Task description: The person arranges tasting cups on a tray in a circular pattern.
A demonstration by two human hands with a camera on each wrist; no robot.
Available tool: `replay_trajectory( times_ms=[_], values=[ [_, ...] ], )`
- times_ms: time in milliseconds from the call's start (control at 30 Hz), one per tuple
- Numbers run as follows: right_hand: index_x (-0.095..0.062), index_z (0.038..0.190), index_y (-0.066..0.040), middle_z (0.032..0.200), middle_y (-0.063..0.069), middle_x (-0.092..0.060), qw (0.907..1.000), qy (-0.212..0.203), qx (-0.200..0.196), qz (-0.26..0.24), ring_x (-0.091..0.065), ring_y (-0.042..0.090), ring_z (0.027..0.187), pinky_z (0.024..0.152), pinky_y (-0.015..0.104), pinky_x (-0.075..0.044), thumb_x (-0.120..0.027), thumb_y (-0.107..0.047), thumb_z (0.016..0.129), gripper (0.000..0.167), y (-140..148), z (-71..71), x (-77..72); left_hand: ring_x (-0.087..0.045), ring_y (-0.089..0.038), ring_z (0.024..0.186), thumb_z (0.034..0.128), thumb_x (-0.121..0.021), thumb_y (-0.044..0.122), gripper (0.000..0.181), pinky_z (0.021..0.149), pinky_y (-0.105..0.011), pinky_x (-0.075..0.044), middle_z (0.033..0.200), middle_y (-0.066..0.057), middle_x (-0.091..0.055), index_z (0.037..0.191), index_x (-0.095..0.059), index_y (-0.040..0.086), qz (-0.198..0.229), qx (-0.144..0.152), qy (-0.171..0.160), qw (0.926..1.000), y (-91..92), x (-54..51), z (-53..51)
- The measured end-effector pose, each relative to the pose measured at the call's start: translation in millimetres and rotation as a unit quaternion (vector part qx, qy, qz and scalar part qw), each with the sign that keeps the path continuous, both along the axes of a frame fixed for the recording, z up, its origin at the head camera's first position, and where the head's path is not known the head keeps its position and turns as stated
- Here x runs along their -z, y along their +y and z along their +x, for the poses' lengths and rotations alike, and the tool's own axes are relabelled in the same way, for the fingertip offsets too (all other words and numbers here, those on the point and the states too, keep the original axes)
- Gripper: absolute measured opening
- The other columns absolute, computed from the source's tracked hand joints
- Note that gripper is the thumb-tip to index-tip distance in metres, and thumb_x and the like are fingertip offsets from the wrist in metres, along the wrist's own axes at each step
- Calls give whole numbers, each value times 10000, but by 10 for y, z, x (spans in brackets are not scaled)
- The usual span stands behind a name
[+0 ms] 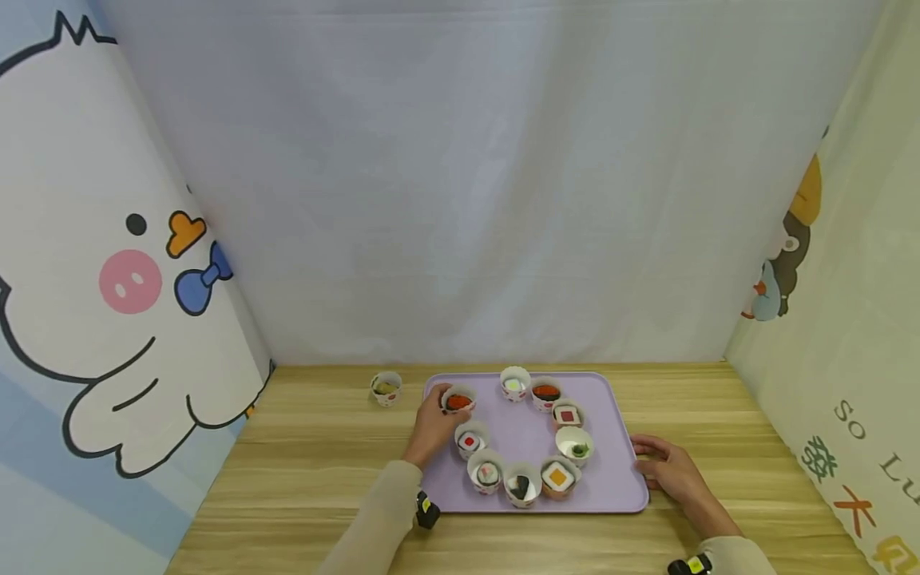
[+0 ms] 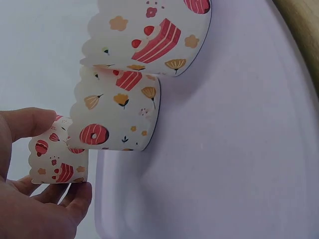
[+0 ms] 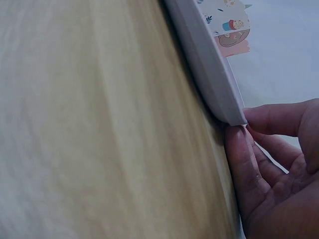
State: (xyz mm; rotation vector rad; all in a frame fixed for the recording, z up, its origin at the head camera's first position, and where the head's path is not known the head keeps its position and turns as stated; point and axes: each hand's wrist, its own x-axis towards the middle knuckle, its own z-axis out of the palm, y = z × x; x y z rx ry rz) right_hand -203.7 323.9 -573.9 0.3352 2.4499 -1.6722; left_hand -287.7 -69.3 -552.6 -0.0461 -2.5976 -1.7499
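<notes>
My left hand [image 1: 431, 427] grips a patterned paper cup [image 1: 460, 391] with a red-topped piece of toy-like sushi inside. This cup is at the upper left of the lilac tray [image 1: 528, 427]. In the left wrist view the thumb and fingers close round the same cup [image 2: 60, 164], printed with cakes and flowers; whether its base touches the tray cannot be told. At the tray's right edge is my right hand [image 1: 672, 471]. Up close in the right wrist view, its thumb and a finger pinch the tray rim [image 3: 219, 84].
Several more paper cups with sushi form a ring on the tray, among them one with a yellow centre [image 1: 559, 477] and one with green filling [image 1: 575, 447]. A separate cup [image 1: 386, 389] stands on the wooden table [image 1: 323, 455], left of the tray. A pale curtain [image 1: 467, 200] hangs behind.
</notes>
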Motion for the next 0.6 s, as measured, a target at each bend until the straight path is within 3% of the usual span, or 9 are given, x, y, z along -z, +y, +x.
replay_trajectory(
  times_ms=[300,600],
  values=[
    [-458,1398,76,1216,189,-606,10000,17,15,-14,-615,52,817,634,295,-567,-658,-22,875,568,3,-5,3,-632,-298,1079,822,-766,171,597,930,-443,-516,1229,-178,-647,1349,-519,42,-117,-64,-57,9999,110,51,-34],
    [-473,1393,64,1186,135,-621,10000,3,37,0,-617,55,820,639,296,-567,-656,-16,873,557,-3,5,3,-630,-286,1054,824,-759,162,595,884,-421,-525,1207,-173,-650,1351,-511,41,-95,5,-98,9999,212,76,-59]
  ],
)
